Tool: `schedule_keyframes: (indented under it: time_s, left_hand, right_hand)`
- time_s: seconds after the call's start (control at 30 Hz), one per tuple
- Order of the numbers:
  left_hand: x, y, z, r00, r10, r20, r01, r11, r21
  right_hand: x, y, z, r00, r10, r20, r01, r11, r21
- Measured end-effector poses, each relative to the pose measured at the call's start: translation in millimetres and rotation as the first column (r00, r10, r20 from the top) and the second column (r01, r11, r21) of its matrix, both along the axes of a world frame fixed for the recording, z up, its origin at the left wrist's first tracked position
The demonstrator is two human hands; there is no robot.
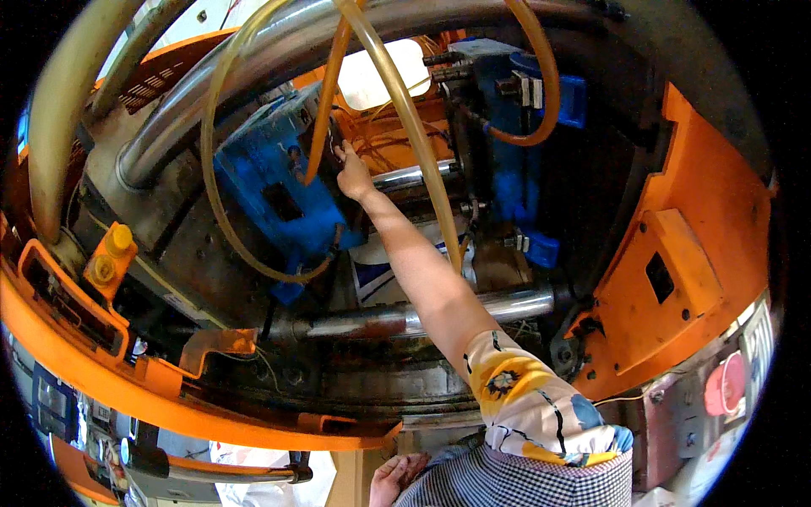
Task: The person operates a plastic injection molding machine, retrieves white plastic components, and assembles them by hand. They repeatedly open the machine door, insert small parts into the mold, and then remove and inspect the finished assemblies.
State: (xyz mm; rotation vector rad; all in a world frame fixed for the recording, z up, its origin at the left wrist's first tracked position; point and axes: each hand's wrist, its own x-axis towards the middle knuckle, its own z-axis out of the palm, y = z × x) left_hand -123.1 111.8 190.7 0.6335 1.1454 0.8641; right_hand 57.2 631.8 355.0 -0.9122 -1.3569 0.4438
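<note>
From the head view, the only one there is, I see the person's bare right hand (355, 179) reaching deep into the machine's gap, fingertips at the inner face of the left blue block (258, 169). That block stands tilted in this wide view, facing the darker right block (505, 182) across the opening. The fingers are partly bent, and I can't tell whether they grip anything or merely touch. A translucent hose (404, 97) hangs just right of the hand; the forearm passes over a polished steel bar (515, 307). Down by the checked garment (541, 486), the left hand (399, 480) is loosely curled; whether it holds something I can't make out. I'd judge the step in hand to be work at that inner face; the next move seems to call for careful fingertip contact, keeping clear of the hose.
</note>
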Motion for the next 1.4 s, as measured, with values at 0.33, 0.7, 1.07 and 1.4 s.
schedule_keyframes:
  time_s: [0.33,0.7,1.07,1.4]
  left_hand:
    - [0,3,-14,0.988,-0.001,0.156,-0.004,1.0,0.027]
    - [-13,-1,-14,0.997,0.047,0.064,-0.044,0.998,-0.041]
    - [-71,-13,26,0.551,0.56,-0.618,-0.172,0.801,0.573]
    - [-115,-2,47,0.632,0.398,-0.665,-0.016,0.865,0.502]
  right_hand:
    - [9,38,-68,0.959,0.11,-0.26,-0.144,0.983,-0.116]
    - [13,16,-73,0.997,-0.057,0.061,0.061,0.996,-0.066]
    - [0,18,-86,0.969,-0.108,0.22,0.165,0.952,-0.258]
    - [-4,-116,-64,0.995,-0.081,0.055,0.079,0.996,0.035]
